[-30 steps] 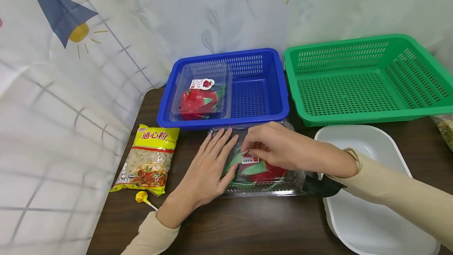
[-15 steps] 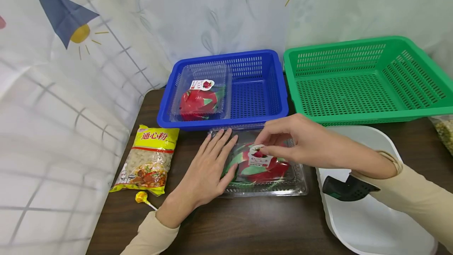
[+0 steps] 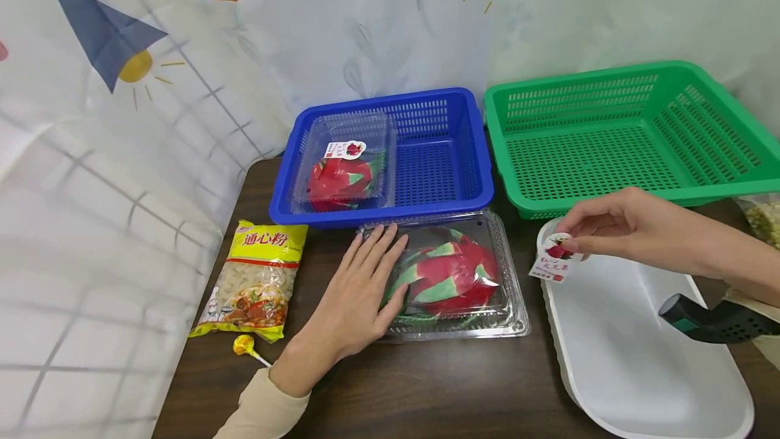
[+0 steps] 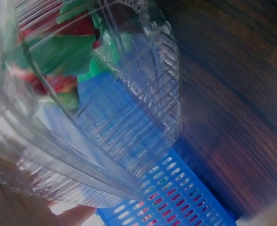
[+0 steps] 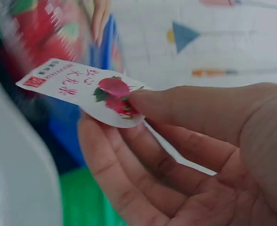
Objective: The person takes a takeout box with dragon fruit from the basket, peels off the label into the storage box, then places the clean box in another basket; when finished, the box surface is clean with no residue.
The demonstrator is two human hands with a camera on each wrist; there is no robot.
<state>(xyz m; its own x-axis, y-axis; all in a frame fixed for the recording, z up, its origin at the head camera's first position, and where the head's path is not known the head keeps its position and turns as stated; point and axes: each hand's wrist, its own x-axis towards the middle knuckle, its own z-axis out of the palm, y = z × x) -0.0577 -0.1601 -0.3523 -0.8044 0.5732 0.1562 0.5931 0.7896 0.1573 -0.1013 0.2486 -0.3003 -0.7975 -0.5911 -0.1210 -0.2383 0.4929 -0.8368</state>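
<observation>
A clear plastic clamshell box with red and green dragon fruit inside sits on the dark table. My left hand rests flat on the box's left side, fingers spread. In the left wrist view the ribbed wall of the box fills much of the picture. My right hand pinches a white paper label by its rounded end, over the white tray's near-left rim area. The label carries a dragon fruit picture and pink writing, and a second white edge shows behind the thumb.
A blue basket behind the box holds another labelled clamshell. To its right stands a green basket, with a white tray in front. A yellow pasta bag and a lollipop lie at left.
My right hand has lifted the label off the top of the box and carried it right, over the white tray. My left hand has stayed on the box.
</observation>
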